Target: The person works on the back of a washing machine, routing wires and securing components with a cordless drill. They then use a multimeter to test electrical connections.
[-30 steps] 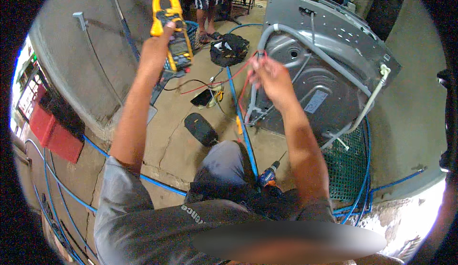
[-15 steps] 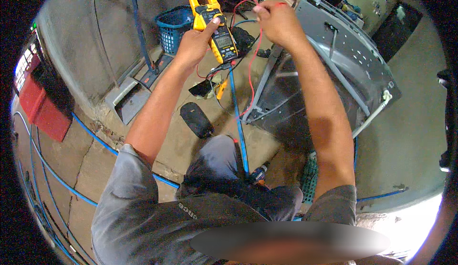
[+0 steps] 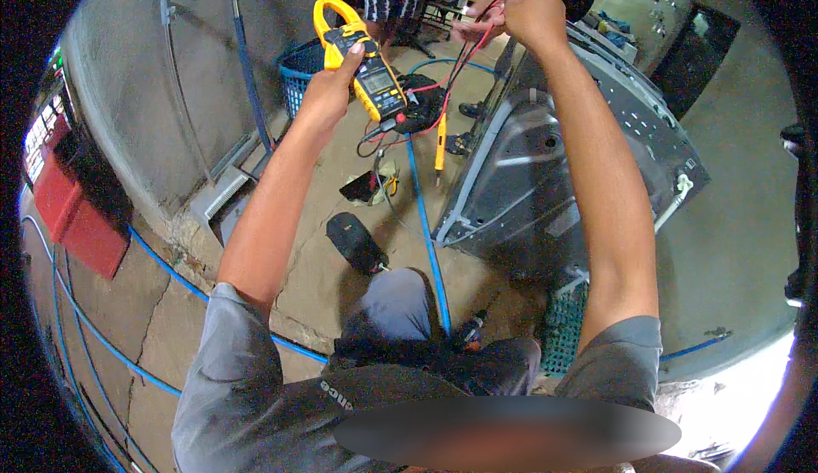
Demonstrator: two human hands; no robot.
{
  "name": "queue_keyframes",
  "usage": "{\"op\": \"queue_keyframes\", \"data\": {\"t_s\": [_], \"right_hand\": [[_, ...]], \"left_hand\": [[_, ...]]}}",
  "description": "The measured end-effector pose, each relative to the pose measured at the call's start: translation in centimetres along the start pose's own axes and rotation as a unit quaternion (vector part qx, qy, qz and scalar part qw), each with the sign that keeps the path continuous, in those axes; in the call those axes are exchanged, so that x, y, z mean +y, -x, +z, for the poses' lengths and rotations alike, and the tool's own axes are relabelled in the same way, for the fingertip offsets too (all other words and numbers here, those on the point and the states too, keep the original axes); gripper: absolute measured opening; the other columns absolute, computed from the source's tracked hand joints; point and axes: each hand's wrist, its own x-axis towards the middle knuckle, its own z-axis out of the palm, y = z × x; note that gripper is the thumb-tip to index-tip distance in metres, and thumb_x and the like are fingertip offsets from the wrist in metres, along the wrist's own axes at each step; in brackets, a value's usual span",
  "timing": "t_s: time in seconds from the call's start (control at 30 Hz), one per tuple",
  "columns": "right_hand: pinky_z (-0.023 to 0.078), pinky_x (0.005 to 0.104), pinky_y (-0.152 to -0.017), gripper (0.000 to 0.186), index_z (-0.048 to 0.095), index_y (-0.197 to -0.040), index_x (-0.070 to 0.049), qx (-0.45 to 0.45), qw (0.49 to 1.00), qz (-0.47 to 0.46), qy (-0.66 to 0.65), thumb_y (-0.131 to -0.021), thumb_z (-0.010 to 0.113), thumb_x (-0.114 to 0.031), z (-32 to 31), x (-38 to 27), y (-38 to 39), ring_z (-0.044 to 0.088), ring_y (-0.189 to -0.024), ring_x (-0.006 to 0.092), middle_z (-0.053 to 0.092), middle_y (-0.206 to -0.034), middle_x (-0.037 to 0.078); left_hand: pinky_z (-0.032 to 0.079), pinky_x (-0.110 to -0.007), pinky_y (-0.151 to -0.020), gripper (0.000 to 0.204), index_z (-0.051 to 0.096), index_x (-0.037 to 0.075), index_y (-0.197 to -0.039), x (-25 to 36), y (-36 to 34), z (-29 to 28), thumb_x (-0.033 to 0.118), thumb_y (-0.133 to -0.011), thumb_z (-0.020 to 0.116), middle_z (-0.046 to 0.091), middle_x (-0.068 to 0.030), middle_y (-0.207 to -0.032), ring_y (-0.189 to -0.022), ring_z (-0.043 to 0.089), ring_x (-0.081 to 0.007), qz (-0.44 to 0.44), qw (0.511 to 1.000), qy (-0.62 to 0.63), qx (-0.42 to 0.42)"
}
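My left hand (image 3: 334, 81) is wrapped round a yellow and black clamp meter (image 3: 371, 77), its jaw loop pointing up. Red and black test leads (image 3: 464, 60) run from the meter's lower end up to my right hand (image 3: 535, 17), whose fingers are closed on them. Right beside it are fingers (image 3: 477, 28) that seem to be another person's; whether they touch the leads I cannot tell. A yellow test probe (image 3: 440, 142) hangs tip down below the leads. On the floor lie a black pouch (image 3: 356, 241) and a small dark flat object (image 3: 362, 187).
A large grey metal panel (image 3: 588, 124) leans at the right. A blue hose (image 3: 426, 226) crosses the floor. At the left are a blue basket (image 3: 295, 81), a dustpan (image 3: 223, 196) and a red box (image 3: 85, 209). A power drill (image 3: 471, 330) and green crate (image 3: 564, 324) lie near my legs.
My right hand has risen and moved right, with the leads now bunched in it. The meter has shifted slightly left and down. A yellow probe has swung up off the floor.
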Motion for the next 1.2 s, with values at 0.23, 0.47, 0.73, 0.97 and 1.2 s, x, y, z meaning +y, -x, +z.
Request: {"op": "queue_keyframes", "data": {"t_s": [0.23, 0.47, 0.73, 0.97, 1.2], "right_hand": [[0.064, 0.0372, -0.076, 0.022, 0.067, -0.109, 0.003, -0.112, 0.954, 0.161, -0.226, -0.094, 0.069, -0.013, 1.9, -0.9, -2.1, 0.077, -0.071, 0.0283, 0.076, -0.087, 0.018], [0.063, 0.0304, -0.088, 0.035, 0.054, -0.134, 0.007, -0.247, 0.86, 0.158, -0.418, -0.1, 0.059, 0.0, 3.4, -4.0, 0.3, 0.074, -0.1, 0.0242, 0.07, -0.114, 0.02], [0.052, 0.0341, -0.097, 0.033, 0.067, -0.126, -0.006, -0.258, 0.919, 0.092, -0.283, -0.095, 0.072, -0.017, 2.7, -3.4, 8.4, 0.068, -0.108, 0.019, 0.073, -0.114, 0.008], [0.052, 0.0318, -0.095, 0.033, 0.068, -0.123, -0.006, -0.272, 0.906, 0.186, -0.265, -0.094, 0.074, -0.02, 2.6, 0.0, 14.1, 0.069, -0.108, 0.0169, 0.074, -0.113, 0.006], [0.051, 0.0313, -0.101, 0.021, 0.059, -0.125, -0.003, -0.284, 0.814, 0.218, -0.457, -0.104, 0.061, -0.011, -1.7, 3.0, 35.0, 0.065, -0.117, 0.0152, 0.067, -0.113, 0.005]], "left_hand": [[0.045, -0.035, -0.085, 0.073, 0.074, 0.003, -0.113, 0.6, -1.4, -1.0, 0.072, -0.094, 0.059, 0.07, -0.0063, -0.098, -0.092, 0.059, -0.019, 0.05, 0.999, 0.001, 0.017], [0.05, -0.035, -0.079, 0.067, 0.074, -0.007, -0.107, 0.9, -5.6, 0.3, 0.059, -0.094, 0.069, 0.074, -0.0126, -0.095, -0.085, 0.066, -0.0211, 0.036, 0.996, -0.015, 0.081], [0.043, -0.031, -0.061, 0.08, 0.069, -0.003, -0.114, -0.6, -10.5, 3.5, 0.073, -0.089, 0.065, 0.068, -0.0053, -0.086, -0.068, 0.056, -0.0173, -0.006, 0.997, 0.072, 0.025], [0.032, -0.04, -0.092, 0.066, 0.054, 0.012, -0.139, 2.1, -11.7, 3.1, 0.063, -0.096, 0.061, 0.043, -0.0083, -0.133, -0.114, 0.033, -0.0248, 0.035, 0.991, 0.011, -0.129], [0.039, -0.023, -0.06, 0.04, 0.062, 0.001, -0.131, -3.6, -5.6, 2.4, 0.031, -0.108, 0.049, 0.066, -0.0063, -0.094, -0.068, 0.045, -0.01, 0.048, 0.972, 0.182, -0.139]]}}
